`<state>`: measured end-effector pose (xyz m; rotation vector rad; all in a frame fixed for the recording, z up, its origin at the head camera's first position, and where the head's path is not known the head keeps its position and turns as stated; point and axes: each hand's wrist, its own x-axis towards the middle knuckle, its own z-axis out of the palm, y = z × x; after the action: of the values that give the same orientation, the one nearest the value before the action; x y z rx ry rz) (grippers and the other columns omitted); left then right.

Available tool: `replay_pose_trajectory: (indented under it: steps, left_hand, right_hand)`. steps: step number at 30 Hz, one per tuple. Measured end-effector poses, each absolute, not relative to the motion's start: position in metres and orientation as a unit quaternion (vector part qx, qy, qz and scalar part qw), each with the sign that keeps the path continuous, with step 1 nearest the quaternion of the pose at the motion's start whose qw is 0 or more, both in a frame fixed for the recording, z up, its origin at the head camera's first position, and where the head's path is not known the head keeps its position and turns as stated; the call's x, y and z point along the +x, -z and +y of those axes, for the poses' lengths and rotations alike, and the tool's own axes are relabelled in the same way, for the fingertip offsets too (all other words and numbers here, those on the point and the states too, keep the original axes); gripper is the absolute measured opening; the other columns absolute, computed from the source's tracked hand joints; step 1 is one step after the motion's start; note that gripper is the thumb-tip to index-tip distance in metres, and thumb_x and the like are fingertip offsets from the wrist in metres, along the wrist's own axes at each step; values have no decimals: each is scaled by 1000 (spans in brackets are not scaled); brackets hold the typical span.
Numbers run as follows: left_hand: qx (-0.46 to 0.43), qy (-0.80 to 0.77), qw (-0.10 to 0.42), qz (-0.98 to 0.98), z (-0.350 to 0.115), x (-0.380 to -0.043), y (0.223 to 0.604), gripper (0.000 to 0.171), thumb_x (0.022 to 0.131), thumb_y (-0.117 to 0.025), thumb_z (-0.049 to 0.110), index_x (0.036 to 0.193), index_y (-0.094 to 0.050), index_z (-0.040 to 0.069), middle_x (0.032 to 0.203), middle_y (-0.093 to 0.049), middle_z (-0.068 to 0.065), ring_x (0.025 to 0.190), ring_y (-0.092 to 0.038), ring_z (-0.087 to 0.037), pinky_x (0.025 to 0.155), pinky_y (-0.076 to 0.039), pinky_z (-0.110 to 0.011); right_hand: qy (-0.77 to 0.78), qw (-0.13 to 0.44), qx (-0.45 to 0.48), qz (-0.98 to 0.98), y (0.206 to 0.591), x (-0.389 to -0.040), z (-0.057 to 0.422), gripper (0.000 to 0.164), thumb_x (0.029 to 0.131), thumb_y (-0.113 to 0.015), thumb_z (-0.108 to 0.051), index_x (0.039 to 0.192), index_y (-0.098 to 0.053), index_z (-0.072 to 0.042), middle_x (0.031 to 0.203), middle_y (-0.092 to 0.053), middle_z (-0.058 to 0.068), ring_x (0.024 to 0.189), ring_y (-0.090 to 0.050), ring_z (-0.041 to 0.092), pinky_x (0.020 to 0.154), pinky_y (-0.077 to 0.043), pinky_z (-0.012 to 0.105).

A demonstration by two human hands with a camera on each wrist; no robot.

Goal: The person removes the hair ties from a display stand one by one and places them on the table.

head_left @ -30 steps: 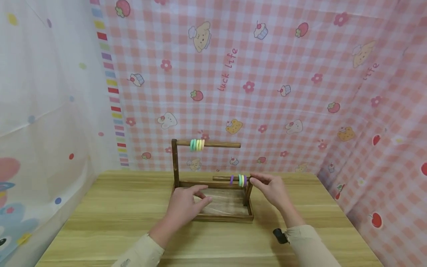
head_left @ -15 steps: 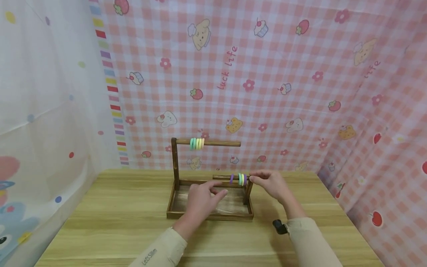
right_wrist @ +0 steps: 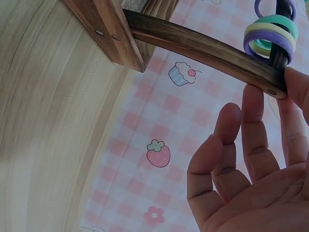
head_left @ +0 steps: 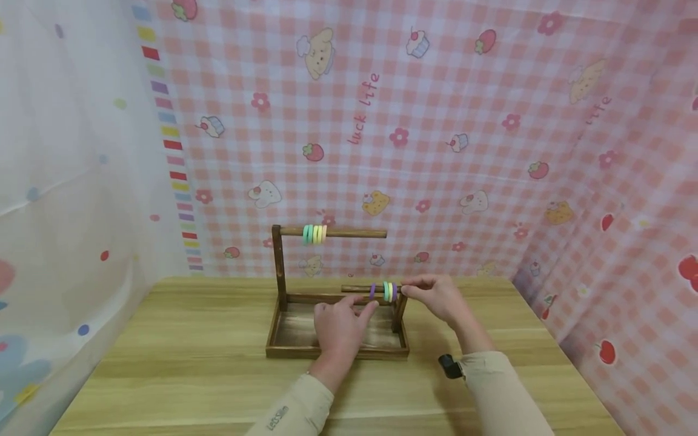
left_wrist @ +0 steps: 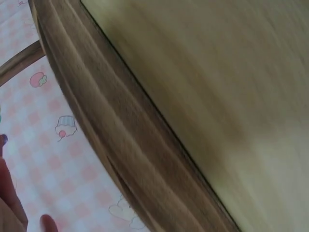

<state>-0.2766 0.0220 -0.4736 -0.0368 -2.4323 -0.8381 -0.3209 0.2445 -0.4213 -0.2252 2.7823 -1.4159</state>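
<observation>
Light purple band (head_left: 372,291), best pinched low on its loop

It hangs around the lower bar (head_left: 354,289), slightly apart from the clustered bands (head_left: 390,292) by the short post (right_wrist: 207,46). My left hand (head_left: 340,324) is just beside it, thumb and forefinger apart, with nothing visibly between them; whether I touch the band, I cannot tell. My right hand (head_left: 438,297) pinches the post's top end. I judge the band soft, stretchy and hardly breakable, so a gentle two-sided pinch should do. The post looks stiff, a sound place to steady from.
</observation>
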Motion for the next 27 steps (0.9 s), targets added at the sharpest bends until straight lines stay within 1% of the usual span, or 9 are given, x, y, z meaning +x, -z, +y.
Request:
replay_pose_trajectory:
  steps: [2, 6, 8, 10, 14, 16, 18, 20, 27]
  left_hand:
    - [-5, 307, 304, -902, 26, -279, 476, 37, 90, -82, 56, 104, -85, 22, 71, -80, 6, 52, -66, -6, 88, -47, -41]
    - [-2, 288, 360, -887, 31, -282, 480, 35, 86, -85, 56, 99, -86, 23, 63, -76, 6, 41, -43, -4, 81, -44, -39]
    - [0, 280, 382, -881, 34, -284, 481, 34, 86, -86, 55, 97, -86, 23, 60, -75, 6, 40, -36, -5, 78, -43, -38]
    - [3, 273, 396, -877, 36, -285, 482, 33, 85, -87, 54, 95, -87, 23, 59, -74, 6, 40, -39, -5, 76, -43, -37]
    - [5, 271, 410, -871, 39, -286, 483, 27, 86, -88, 49, 92, -87, 23, 62, -76, 8, 44, -57, -8, 72, -40, -36]
    - [5, 274, 416, -867, 40, -287, 484, 24, 86, -90, 46, 91, -87, 23, 62, -76, 8, 47, -63, -10, 71, -39, -36]
    - [6, 278, 420, -864, 40, -288, 484, 20, 85, -91, 42, 89, -86, 23, 62, -76, 8, 48, -65, -11, 70, -37, -36]
    - [6, 281, 422, -862, 40, -288, 485, 19, 85, -91, 41, 89, -86, 23, 61, -75, 8, 47, -63, -11, 69, -36, -35]
    - [2, 295, 423, -857, 40, -290, 487, 18, 85, -92, 40, 88, -86, 22, 60, -75, 7, 45, -60, -11, 70, -36, -36]
  right_hand:
    - [454, 5, -73, 888, 422, -321, 245, 30, 102, -75, -38, 121, -81, -15, 132, -76, 11, 126, -69, 33, 106, -56, 58]
    - [459, 1, -74, 885, 422, -320, 245, 29, 102, -76, -37, 120, -82, -15, 131, -77, 11, 124, -70, 32, 105, -57, 57]
    - [461, 0, -73, 885, 423, -320, 245, 29, 102, -76, -36, 120, -82, -15, 130, -77, 10, 123, -70, 32, 105, -57, 56]
    - [461, -2, -71, 885, 423, -320, 245, 28, 101, -76, -36, 120, -82, -15, 129, -77, 10, 123, -70, 31, 104, -57, 56]
    - [463, -5, -72, 883, 424, -320, 244, 28, 101, -76, -36, 119, -82, -15, 129, -78, 10, 121, -70, 31, 103, -58, 56]
    - [465, -5, -73, 882, 424, -320, 243, 27, 101, -76, -35, 119, -82, -15, 129, -78, 10, 121, -70, 30, 103, -58, 56]
    - [466, -6, -75, 882, 424, -319, 243, 27, 101, -76, -34, 119, -82, -15, 129, -77, 10, 121, -70, 31, 103, -58, 56]
    - [467, -6, -74, 881, 423, -319, 243, 26, 101, -76, -33, 119, -82, -16, 129, -77, 10, 121, -70, 31, 103, -58, 56]
    - [466, -14, -74, 882, 423, -319, 244, 24, 101, -77, -31, 118, -83, -14, 127, -78, 11, 120, -71, 32, 103, -58, 54]
